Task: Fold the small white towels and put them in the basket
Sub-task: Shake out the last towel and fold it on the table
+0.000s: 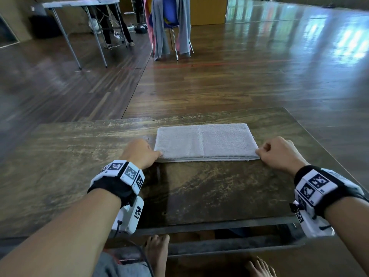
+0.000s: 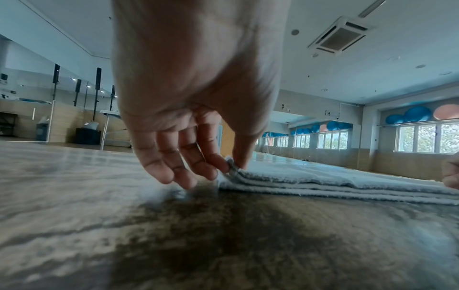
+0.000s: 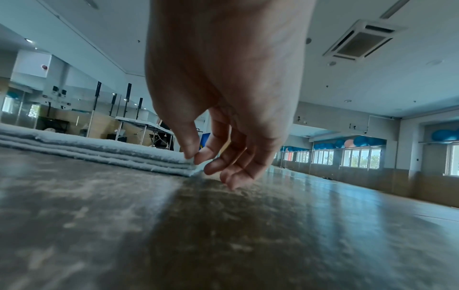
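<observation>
White folded towel (image 1: 204,141) on table (image 1: 69,156) | left grip (image 1: 140,152) pinching near-left corner | right grip (image 1: 279,152) pinching near-right corner

the towel (image 1: 204,141) is nubbly matt terry cloth, lying in the middle of a worn, mottled wooden table (image 1: 60,156). beyond the table, the plank floor (image 1: 259,66) is glossy, mirroring window light.

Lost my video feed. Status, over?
Left hand and right hand each pinch a near corner of the towel. Towel folded, flat on table. No basket visible.
</observation>
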Demonstrator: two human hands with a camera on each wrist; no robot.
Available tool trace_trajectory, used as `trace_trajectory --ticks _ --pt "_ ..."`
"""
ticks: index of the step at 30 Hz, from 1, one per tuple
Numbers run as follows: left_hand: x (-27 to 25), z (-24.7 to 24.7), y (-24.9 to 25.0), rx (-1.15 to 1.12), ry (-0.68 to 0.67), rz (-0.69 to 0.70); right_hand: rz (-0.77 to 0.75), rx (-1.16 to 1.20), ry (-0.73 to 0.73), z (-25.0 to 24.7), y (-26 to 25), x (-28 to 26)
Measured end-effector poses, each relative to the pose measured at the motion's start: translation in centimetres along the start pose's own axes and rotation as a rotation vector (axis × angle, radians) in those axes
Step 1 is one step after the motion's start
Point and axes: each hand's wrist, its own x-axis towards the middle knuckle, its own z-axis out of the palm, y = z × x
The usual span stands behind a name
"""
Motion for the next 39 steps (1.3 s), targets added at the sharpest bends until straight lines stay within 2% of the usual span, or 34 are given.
trace_trajectory --ticks 3,6,8,12,13,15,17,18,20,23,26,29,32,36,39 --pt "0.2 -0.3 -0.1 -0.077 0.080 0.008 -0.004 0.013 0.051 -0.6 -1.0 -0.4" --pt "0.2 -1.2 0.2 -0.139 0.250 0.032 -0.038 0.104 0.239 -1.7 -2.1 -0.6" --pt "0.3 -1.4 0.3 -0.148 0.239 0.034 -0.052 0.136 0.285 -2.5 -2.2 -0.5" --pt "-0.1 -0.5 -0.1 -0.044 0.051 -0.002 -0.002 -0.026 0.035 -2.0 -1.0 -1.2" --pt "-0.1 -0.3 -0.2 -0.043 0.035 -0.011 0.008 -0.084 0.014 -1.6 -0.8 -1.4" --pt "-0.2 -0.1 -0.1 -0.048 0.093 0.023 -0.025 -0.149 0.081 -1.0 -1.0 -1.6" --pt "-0.4 -0.3 0.4 -0.055 0.204 0.142 -0.139 -0.105 0.152 -0.7 -1.5 -1.4" --pt "-0.5 -0.3 0.7 -0.059 0.223 0.232 -0.224 -0.066 0.143 -0.5 -1.6 -1.2" --pt "-0.7 -0.1 1.5 -0.029 0.146 0.398 -0.398 -0.061 0.009 0.0 -1.8 -1.2" --pt "-0.9 1.0 2.1 0.089 -0.077 0.470 -0.505 -0.204 -0.196 1.2 -2.0 -1.5" --pt "-1.0 1.4 2.3 0.195 -0.120 0.440 -0.513 -0.269 -0.215 1.6 -2.2 -1.6" --pt "-1.2 1.2 2.5 0.246 -0.121 0.441 -0.537 -0.310 -0.156 1.6 -2.2 -1.7" --pt "-1.4 1.1 2.4 0.195 -0.072 0.447 -0.517 -0.289 -0.067 1.2 -1.9 -1.8" --pt "-1.4 0.4 1.7 0.155 -0.032 0.398 -0.432 -0.353 0.031 -0.2 -0.9 -1.2" --pt "-1.0 -0.1 1.4 0.165 0.033 0.327 -0.308 -0.329 0.099 -1.4 -0.6 -0.5"
